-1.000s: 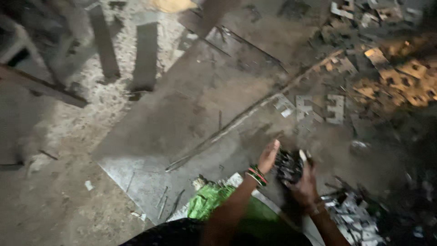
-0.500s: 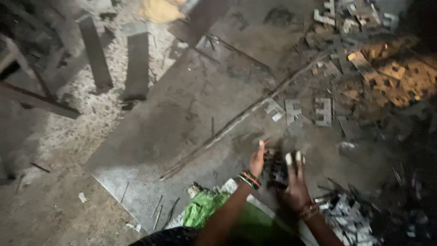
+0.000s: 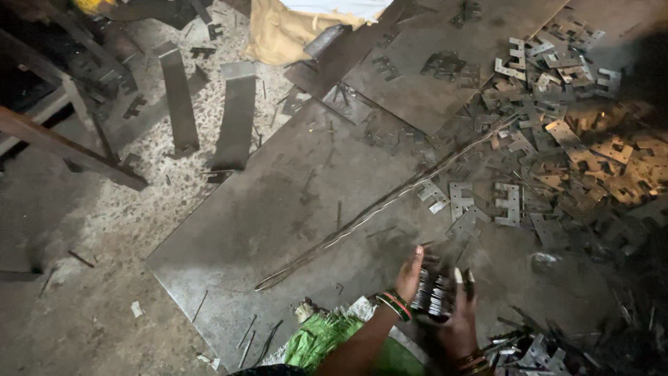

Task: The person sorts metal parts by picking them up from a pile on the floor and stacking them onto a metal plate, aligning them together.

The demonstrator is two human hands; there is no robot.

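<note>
Two hands, left hand (image 3: pixel 409 277) and right hand (image 3: pixel 456 322), clamped around a stack of metal plates (image 3: pixel 433 295).

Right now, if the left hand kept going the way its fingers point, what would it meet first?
The left hand points up-frame across the bare metal sheet; probably the long thin wire first, though depth is unclear.

Your left hand (image 3: pixel 409 275) and right hand (image 3: pixel 459 324) clasp a stack of thin stamped metal plates (image 3: pixel 433 296) between them, above a large grey steel sheet (image 3: pixel 278 216) on the floor. Loose notched metal stampings (image 3: pixel 557 139) lie heaped to your right.
</note>
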